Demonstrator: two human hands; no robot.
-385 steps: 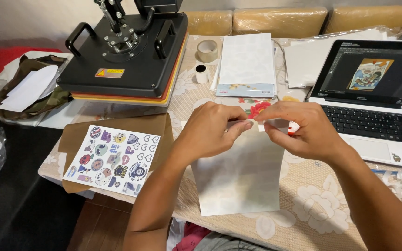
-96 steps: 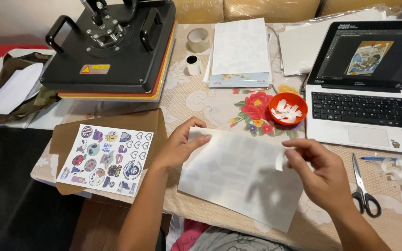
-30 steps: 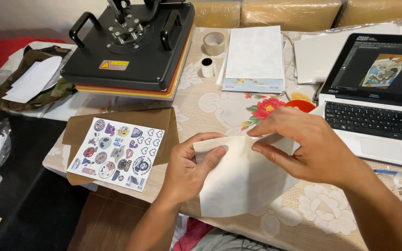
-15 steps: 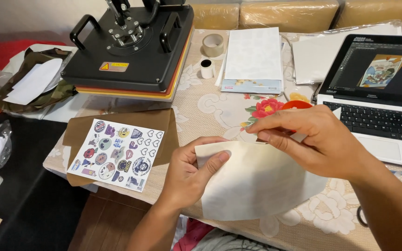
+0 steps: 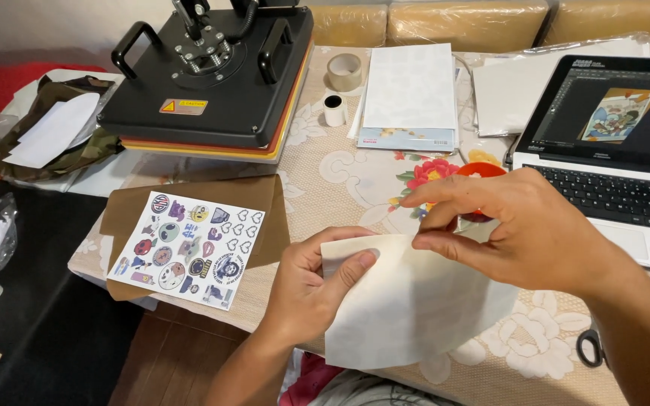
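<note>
Cream sheet (image 5: 415, 308): thin, translucent, slightly curled, plain, lifted just above the near edge of the tabletop (image 5: 325, 180), which has a beige floral lace cover. Left hand (image 5: 306, 289) grip pinches the sheet's left top corner, thumb on top. Right hand (image 5: 520, 225) grip pressed together on the top edge, thumb and forefinger pinching it.

Red bowl (image 5: 479, 171) behind the right hand, mostly hidden; contents can't tell.

Sticker sheet (image 5: 188, 248): white, glossy, round and heart-shaped cutouts, lying on a brown sheet (image 5: 265, 203). Black heat press (image 5: 212, 75), flat metal platen, far left. Tape roll (image 5: 344, 71) and paper stack (image 5: 409, 94) behind. Laptop (image 5: 611, 158) open, right. Scissors (image 5: 590, 347) handle partly visible under the right forearm.
</note>
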